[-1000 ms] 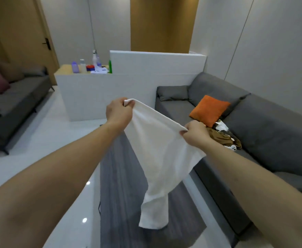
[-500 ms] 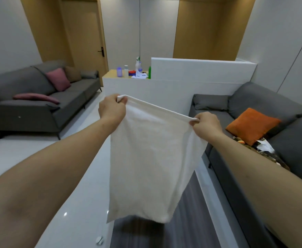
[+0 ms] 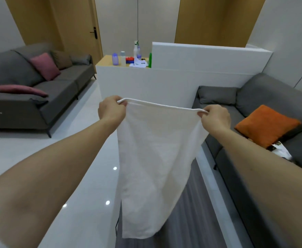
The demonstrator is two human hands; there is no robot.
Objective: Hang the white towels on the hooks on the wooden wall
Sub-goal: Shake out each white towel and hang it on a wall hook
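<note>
A white towel (image 3: 153, 158) hangs spread out in front of me, its top edge stretched between my hands. My left hand (image 3: 111, 110) grips the top left corner, and my right hand (image 3: 215, 119) grips the top right corner. The towel's lower end dangles free above the floor. Wooden wall panels (image 3: 216, 20) stand at the back of the room, behind the white partition; I see no hooks on them from here.
A white partition with a counter (image 3: 173, 81) stands straight ahead, bottles (image 3: 127, 57) on its top. One grey sofa (image 3: 39, 90) lines the left side, and a second grey sofa (image 3: 271, 104) with an orange cushion (image 3: 266, 125) the right. A wooden door (image 3: 75, 24) is at the back left.
My view has swung left and upward, bringing the left sofa and door into sight. The towel has opened out flat between my hands, held level and a little higher.
</note>
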